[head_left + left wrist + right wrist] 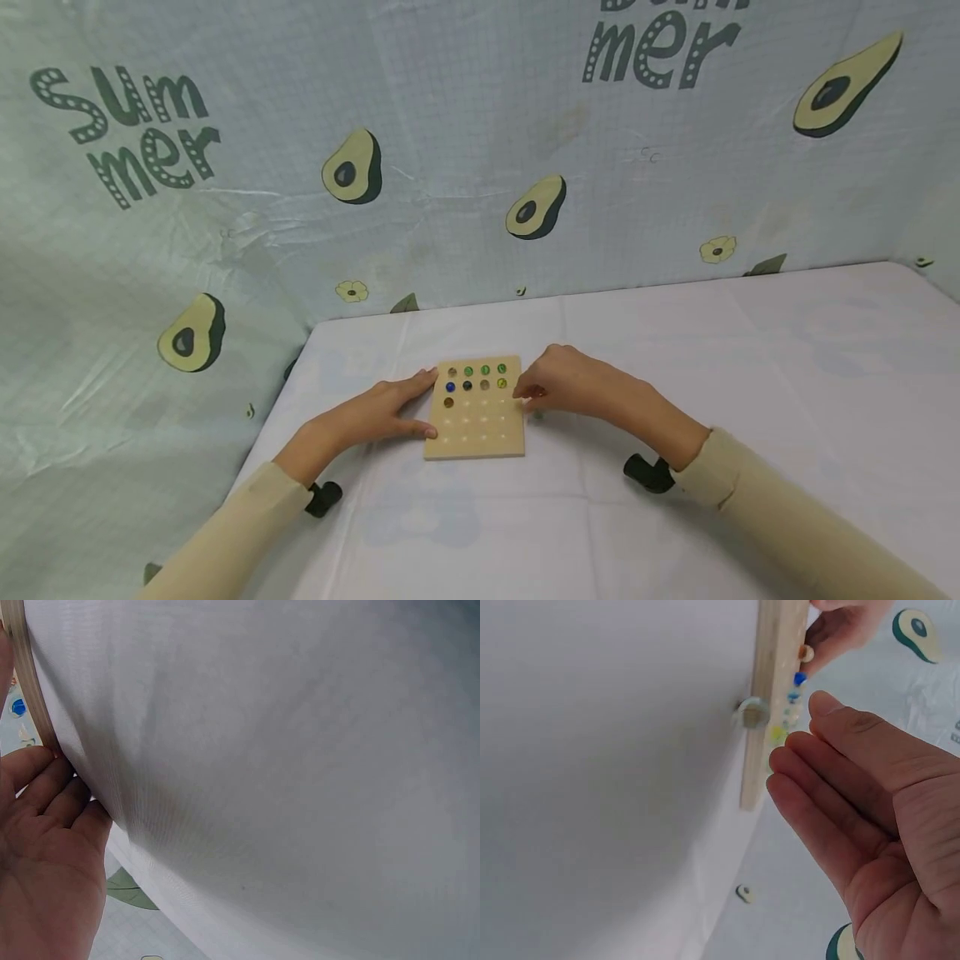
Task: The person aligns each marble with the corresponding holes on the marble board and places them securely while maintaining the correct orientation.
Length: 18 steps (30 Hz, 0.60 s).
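Observation:
A square wooden board (pixel 483 448) with rows of shallow hollows lies on the table. Green, blue, dark, yellow and brownish marbles fill its two far rows, and one brown marble (pixel 448 402) sits at the left of the third. Along the board's left side rests my left hand (pixel 375 412), thumb and fingers spread and touching the edge. My right hand (pixel 566 382) hovers at the right edge; in the right wrist view its thumb and fingers are apart with nothing between them. A clear marble (pixel 751 714) lies on the cloth beside the board, close to those fingers.
A white cloth (pixel 675 350) covers the table. Behind it and at the left hangs a pale sheet (pixel 450 108) printed with avocados and lettering. Black wrist cameras (pixel 649 473) sit under both wrists.

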Motion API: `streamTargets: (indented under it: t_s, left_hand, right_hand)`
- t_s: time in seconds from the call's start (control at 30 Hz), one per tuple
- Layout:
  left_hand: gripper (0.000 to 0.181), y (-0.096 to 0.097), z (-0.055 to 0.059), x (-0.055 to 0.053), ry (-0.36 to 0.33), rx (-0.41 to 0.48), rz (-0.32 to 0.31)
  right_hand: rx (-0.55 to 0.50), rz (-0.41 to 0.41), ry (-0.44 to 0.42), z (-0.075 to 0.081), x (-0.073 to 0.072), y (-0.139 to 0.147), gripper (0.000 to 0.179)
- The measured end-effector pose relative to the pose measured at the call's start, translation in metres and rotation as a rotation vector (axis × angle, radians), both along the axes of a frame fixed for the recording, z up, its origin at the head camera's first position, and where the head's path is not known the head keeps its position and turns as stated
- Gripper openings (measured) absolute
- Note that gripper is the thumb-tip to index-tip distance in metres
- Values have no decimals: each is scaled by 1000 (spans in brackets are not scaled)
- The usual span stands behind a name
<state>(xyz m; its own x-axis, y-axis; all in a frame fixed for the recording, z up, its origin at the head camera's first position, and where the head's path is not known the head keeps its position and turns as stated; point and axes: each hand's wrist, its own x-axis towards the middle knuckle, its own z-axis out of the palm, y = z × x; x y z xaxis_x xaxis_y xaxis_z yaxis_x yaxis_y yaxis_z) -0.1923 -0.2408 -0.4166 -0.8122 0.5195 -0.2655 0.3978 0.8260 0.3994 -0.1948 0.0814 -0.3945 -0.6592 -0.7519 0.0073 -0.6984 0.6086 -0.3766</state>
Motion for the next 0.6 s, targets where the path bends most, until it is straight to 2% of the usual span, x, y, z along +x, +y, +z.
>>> streamTargets:
  t_s: [0.13,0.3,0.6]
  left_hand:
    - [106,0,0,1,3,-2,0]
    - [106,-2,-1,1,7,3,-10]
    - [107,-1,0,-1,6,1,-5]
  right_hand:
    - [5,8,-8,-6,0,12,18]
    - [-11,63,-15,-13,1,17,14]
    - [50,69,43,-12,2,12,4]
